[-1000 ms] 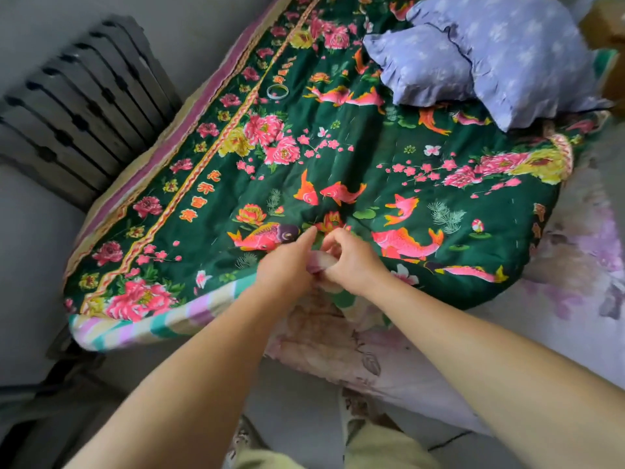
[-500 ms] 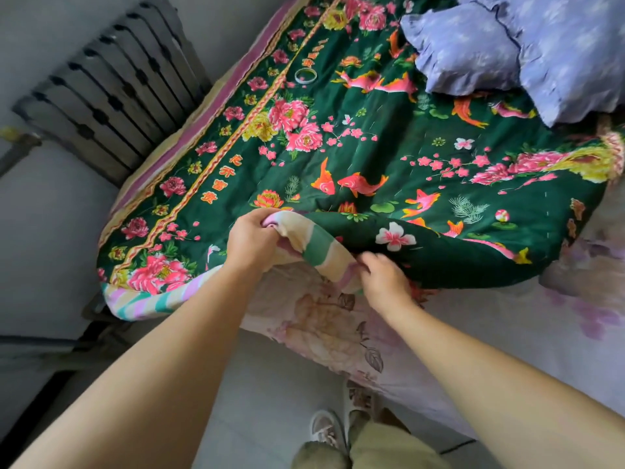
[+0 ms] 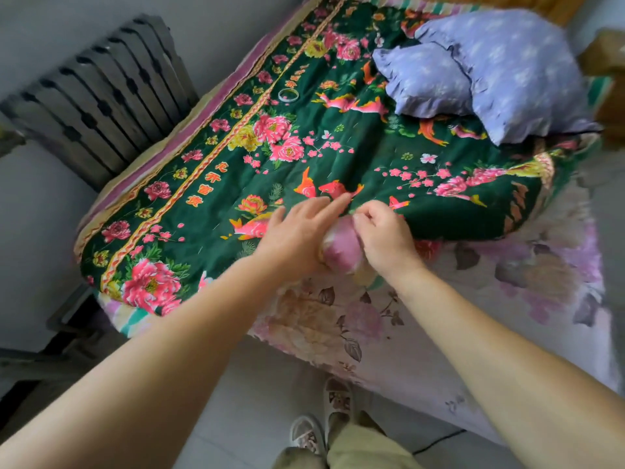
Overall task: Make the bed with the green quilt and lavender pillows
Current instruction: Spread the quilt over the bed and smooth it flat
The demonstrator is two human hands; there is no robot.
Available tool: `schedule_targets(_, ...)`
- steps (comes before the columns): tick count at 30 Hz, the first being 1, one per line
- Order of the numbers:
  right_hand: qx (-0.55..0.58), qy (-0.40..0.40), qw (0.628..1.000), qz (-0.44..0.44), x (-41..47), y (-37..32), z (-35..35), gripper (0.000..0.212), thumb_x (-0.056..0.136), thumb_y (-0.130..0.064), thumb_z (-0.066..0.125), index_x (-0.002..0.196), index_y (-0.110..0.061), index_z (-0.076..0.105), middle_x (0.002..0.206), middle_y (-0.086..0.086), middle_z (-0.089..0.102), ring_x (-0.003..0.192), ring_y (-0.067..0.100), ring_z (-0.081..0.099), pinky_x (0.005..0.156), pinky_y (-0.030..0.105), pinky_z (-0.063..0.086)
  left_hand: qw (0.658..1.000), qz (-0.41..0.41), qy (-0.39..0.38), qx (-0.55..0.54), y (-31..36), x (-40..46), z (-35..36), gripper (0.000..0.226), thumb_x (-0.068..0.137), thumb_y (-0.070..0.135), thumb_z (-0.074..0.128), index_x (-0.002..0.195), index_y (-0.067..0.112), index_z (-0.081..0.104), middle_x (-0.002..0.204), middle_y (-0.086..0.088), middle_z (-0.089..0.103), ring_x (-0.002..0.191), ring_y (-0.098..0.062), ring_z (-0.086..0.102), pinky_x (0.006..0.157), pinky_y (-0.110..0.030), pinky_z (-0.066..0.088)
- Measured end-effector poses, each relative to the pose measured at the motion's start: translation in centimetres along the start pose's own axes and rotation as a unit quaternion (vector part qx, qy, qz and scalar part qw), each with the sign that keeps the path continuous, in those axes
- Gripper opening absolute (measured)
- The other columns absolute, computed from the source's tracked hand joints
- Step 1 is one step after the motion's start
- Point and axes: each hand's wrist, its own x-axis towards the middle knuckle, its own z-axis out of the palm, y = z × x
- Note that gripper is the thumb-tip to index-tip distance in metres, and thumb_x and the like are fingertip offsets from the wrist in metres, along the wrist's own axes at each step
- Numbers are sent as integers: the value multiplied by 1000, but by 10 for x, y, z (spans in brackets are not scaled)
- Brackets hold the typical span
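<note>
Meanwhile the green quilt [image 3: 338,147] lay spread over the bed, two lavender pillows [image 3: 490,72] resting on its far end. Left hand [image 3: 297,231] pressed flat, fingers straight, on the quilt's near edge; right hand [image 3: 385,238] pinched the pink rolled hem [image 3: 340,248].

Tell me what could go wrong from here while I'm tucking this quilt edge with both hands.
1. The green quilt covers only part of the bed; the floral sheet shows bare to its right, so folding more under may leave it lopsided.
2. The right hand pinches the bunched striped lining while the left hand lies flat; a lump could stay.
3. The small ring lying on the quilt could roll off if you tug.
</note>
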Motion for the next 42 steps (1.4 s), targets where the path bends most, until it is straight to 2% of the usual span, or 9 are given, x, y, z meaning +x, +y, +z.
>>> schedule_targets(4,1,-35,999,-2,-21,-7,-20,27,92,-12,51,67,-19,48,63,-5,49,71,19,46,64,29,33,986,-9,94,-135,32,-11,5,71,65,18,68,133,33,52,108,-2,69,98,-27,63,78,-31,48)
schedule_targets(9,59,-1,998,-23,-53,18,-39,10,87,-21,66,95,-24,60,92,-6,58,89,13,55,78,22,43,936,-149,142,-285,48,-15,16,27,64,13,66,89,24,73,80,-8,72,79,-28,66,69,-39,56)
schedule_targets(15,-177,-52,978,101,-67,97,-33,96,74,-37,79,148,-15,22,150,11,28,135,30,35,105,39,36,823,-253,140,-490,52,-13,19,51,45,29,48,85,8,72,89,-21,72,91,-39,67,76,-55,56)
schedule_targets(23,-261,0,965,-5,-8,116,-48,28,90,-23,56,116,-12,53,118,12,62,111,33,53,76,35,36,739,-360,163,-546,57,-3,20,26,73,7,53,83,19,74,92,-14,72,95,-35,67,85,-56,53)
schedule_targets(26,-164,-5,986,-16,6,117,-75,34,88,-31,47,114,-10,54,104,20,66,98,42,58,70,39,39,808,-375,155,-427,64,3,19,19,66,24,68,85,22,71,93,-9,73,91,-26,68,89,-46,54)
schedule_targets(28,-98,13,994,-38,12,110,-100,41,85,-37,51,111,-5,55,102,24,66,95,43,59,67,39,36,906,-369,70,-195,80,10,16,58,58,44,82,108,22,63,109,-5,68,100,-23,63,92,-37,50)
schedule_targets(32,-68,-34,989,-124,21,88,-141,25,88,-36,60,89,-11,58,86,15,65,85,35,58,62,34,27,979,-189,77,15,153,37,14,107,64,47,76,149,34,12,145,0,34,135,-22,33,111,-44,25)
schedule_targets(38,-151,-206,960,-111,4,104,-183,29,79,-40,69,70,-20,50,68,-4,54,72,23,52,61,32,34,989,-123,-46,73,214,64,33,99,62,42,77,145,37,23,112,-1,63,104,-26,61,78,-35,51)
schedule_targets(42,-62,-293,952,-58,-9,133,-200,22,75,-37,77,77,-21,61,68,-6,57,62,9,49,63,28,42,980,-163,-111,-15,221,58,54,41,67,48,76,93,18,63,90,-4,66,90,-26,62,72,-34,50)
